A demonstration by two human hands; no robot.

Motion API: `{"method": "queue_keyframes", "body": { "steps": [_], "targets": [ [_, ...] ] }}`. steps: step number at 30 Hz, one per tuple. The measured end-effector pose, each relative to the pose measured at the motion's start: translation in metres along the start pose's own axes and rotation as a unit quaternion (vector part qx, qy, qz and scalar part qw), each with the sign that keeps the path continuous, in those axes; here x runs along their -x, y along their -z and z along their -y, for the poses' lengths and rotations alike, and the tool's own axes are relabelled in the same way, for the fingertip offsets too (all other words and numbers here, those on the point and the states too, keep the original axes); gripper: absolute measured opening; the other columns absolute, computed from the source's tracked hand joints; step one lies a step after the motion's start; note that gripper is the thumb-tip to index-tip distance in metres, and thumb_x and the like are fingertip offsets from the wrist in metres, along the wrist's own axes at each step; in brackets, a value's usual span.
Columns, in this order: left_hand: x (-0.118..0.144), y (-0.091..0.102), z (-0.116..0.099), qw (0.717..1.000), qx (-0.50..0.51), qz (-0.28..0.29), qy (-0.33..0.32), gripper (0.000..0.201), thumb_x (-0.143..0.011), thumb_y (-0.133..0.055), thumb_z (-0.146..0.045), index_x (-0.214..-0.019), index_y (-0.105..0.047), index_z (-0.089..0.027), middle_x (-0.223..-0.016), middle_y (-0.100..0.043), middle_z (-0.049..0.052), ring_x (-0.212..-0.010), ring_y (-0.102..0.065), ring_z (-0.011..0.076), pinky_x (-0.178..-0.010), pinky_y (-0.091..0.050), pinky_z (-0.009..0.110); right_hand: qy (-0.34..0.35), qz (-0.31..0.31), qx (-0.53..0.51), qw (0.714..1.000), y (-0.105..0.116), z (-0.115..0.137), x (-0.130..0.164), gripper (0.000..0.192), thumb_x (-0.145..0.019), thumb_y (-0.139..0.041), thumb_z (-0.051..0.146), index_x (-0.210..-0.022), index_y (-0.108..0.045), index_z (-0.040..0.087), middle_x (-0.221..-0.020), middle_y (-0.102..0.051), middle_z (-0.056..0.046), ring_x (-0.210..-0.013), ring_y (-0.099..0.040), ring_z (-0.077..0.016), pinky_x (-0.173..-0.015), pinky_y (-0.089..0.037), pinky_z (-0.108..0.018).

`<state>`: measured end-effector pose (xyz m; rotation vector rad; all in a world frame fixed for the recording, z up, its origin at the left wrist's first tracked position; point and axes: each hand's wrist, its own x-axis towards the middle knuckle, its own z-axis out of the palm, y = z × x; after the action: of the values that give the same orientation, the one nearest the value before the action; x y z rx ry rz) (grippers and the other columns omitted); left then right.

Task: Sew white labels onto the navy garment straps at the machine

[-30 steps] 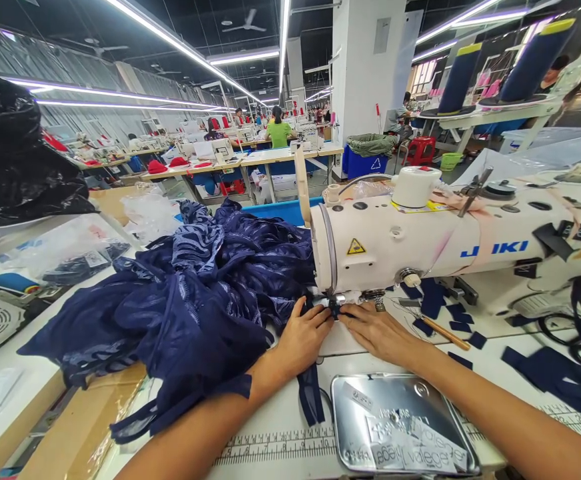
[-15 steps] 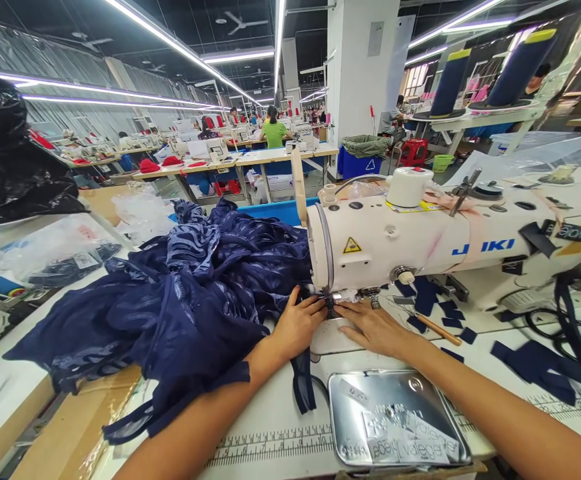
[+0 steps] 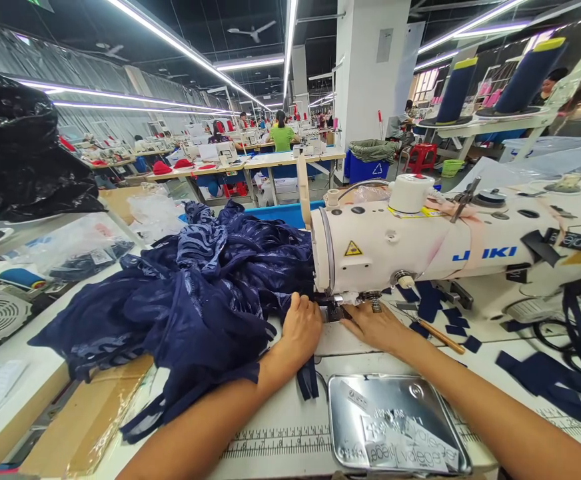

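My left hand point(image 3: 302, 328) is closed, its fingers curled in on navy fabric just left of the presser foot point(image 3: 339, 308) of a white sewing machine point(image 3: 390, 240). From beneath that hand a navy strap point(image 3: 308, 380) trails over the front of the bed. On the other side of the foot, my right hand point(image 3: 378, 327) lies low and flat with the thumb apart, its fingertips near the needle area and partly hidden under the machine head. A large heap of navy mesh garments point(image 3: 205, 293) spreads left of the machine, touching my left forearm.
A shiny metal tin point(image 3: 395, 427) with loose labels sits in front of the machine. To the right lie navy fabric scraps point(image 3: 545, 377), a wooden-handled tool point(image 3: 443, 337) and black scissors point(image 3: 553, 333). Cardboard point(image 3: 90, 427) is at the left; thread cones point(image 3: 458, 93) stand behind.
My left hand has gone from fingers stretched toward the needle to a curled grip. The strap below it has drawn up slightly. My right hand stays beside the foot; the view has shifted a little.
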<state>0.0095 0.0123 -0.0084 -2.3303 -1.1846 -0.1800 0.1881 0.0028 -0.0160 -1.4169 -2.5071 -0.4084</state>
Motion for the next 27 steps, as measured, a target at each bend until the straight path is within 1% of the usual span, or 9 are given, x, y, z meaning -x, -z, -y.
{"method": "queue_keyframes", "body": {
  "steps": [3,5,7,10,12,15,21,27],
  "targets": [
    [-0.005,0.006,0.005,1.000,0.019,0.011,0.008,0.020,-0.077,-0.052,-0.018,-0.091,-0.062,-0.010,-0.084,-0.060,0.012,-0.093,-0.048,0.0268,-0.098,-0.020,0.056,0.043,-0.003,0.003,0.999,0.009,0.003,0.007,0.026,-0.079,-0.051,0.027,-0.095,-0.060,0.009,-0.090,-0.064,-0.016,-0.085,-0.059,-0.0251,-0.079,-0.043,-0.039],
    [-0.009,0.010,0.010,0.998,0.052,0.023,-0.007,0.021,-0.076,-0.051,-0.022,-0.092,-0.061,-0.014,-0.095,-0.059,0.012,-0.101,-0.045,0.0272,-0.101,-0.010,0.059,0.074,-0.002,-0.008,0.997,0.013,0.003,0.013,0.019,-0.075,-0.053,0.019,-0.089,-0.061,0.009,-0.092,-0.062,-0.014,-0.086,-0.058,-0.0233,-0.081,-0.043,-0.038],
    [-0.013,0.011,0.014,0.996,0.078,0.034,-0.024,0.021,-0.076,-0.050,-0.022,-0.093,-0.061,-0.016,-0.102,-0.057,0.011,-0.105,-0.043,0.0270,-0.101,-0.006,0.060,0.098,-0.002,-0.004,0.995,0.012,0.001,0.017,0.019,-0.070,-0.053,0.011,-0.087,-0.061,0.008,-0.091,-0.062,-0.014,-0.086,-0.057,-0.0221,-0.081,-0.043,-0.035],
    [-0.015,0.009,0.018,0.993,0.101,0.042,-0.038,0.023,-0.075,-0.048,-0.023,-0.093,-0.061,-0.017,-0.098,-0.058,0.010,-0.107,-0.042,0.0273,-0.101,-0.005,0.060,0.130,-0.013,0.022,0.991,0.008,-0.002,0.019,0.024,-0.066,-0.050,0.000,-0.085,-0.061,0.008,-0.091,-0.062,-0.014,-0.087,-0.057,-0.0214,-0.080,-0.045,-0.033],
    [-0.014,0.008,0.019,0.992,0.110,0.040,-0.040,0.023,-0.075,-0.048,-0.023,-0.093,-0.061,-0.017,-0.094,-0.058,0.009,-0.106,-0.043,0.0274,-0.102,-0.005,0.060,0.148,-0.019,0.031,0.988,0.005,-0.005,0.018,0.027,-0.064,-0.047,-0.004,-0.082,-0.062,0.009,-0.090,-0.062,-0.013,-0.084,-0.057,-0.0201,-0.077,-0.047,-0.031],
    [-0.013,0.006,0.020,0.992,0.115,0.033,-0.039,0.024,-0.074,-0.049,-0.024,-0.093,-0.061,-0.017,-0.091,-0.058,0.009,-0.106,-0.043,0.0277,-0.102,-0.005,0.060,0.154,-0.019,0.022,0.988,0.003,-0.008,0.017,0.031,-0.062,-0.044,-0.009,-0.080,-0.061,0.011,-0.088,-0.062,-0.011,-0.079,-0.058,-0.0179,-0.070,-0.049,-0.028],
    [-0.014,0.005,0.021,0.992,0.115,0.030,-0.044,0.022,-0.073,-0.049,-0.024,-0.090,-0.062,-0.017,-0.090,-0.059,0.008,-0.105,-0.043,0.0277,-0.102,-0.003,0.060,0.146,-0.002,-0.005,0.989,0.004,-0.003,0.016,0.027,-0.067,-0.046,-0.006,-0.082,-0.061,0.010,-0.090,-0.061,-0.011,-0.080,-0.058,-0.0187,-0.067,-0.050,-0.029],
    [-0.015,0.005,0.020,0.991,0.120,0.049,-0.039,0.025,-0.074,-0.048,-0.026,-0.092,-0.062,-0.016,-0.089,-0.059,0.009,-0.106,-0.043,0.0288,-0.101,-0.002,0.061,0.145,-0.001,0.007,0.989,0.006,0.003,0.014,0.023,-0.069,-0.050,-0.004,-0.083,-0.063,0.009,-0.088,-0.061,-0.012,-0.081,-0.057,-0.0203,-0.067,-0.050,-0.030]
  ]
}}
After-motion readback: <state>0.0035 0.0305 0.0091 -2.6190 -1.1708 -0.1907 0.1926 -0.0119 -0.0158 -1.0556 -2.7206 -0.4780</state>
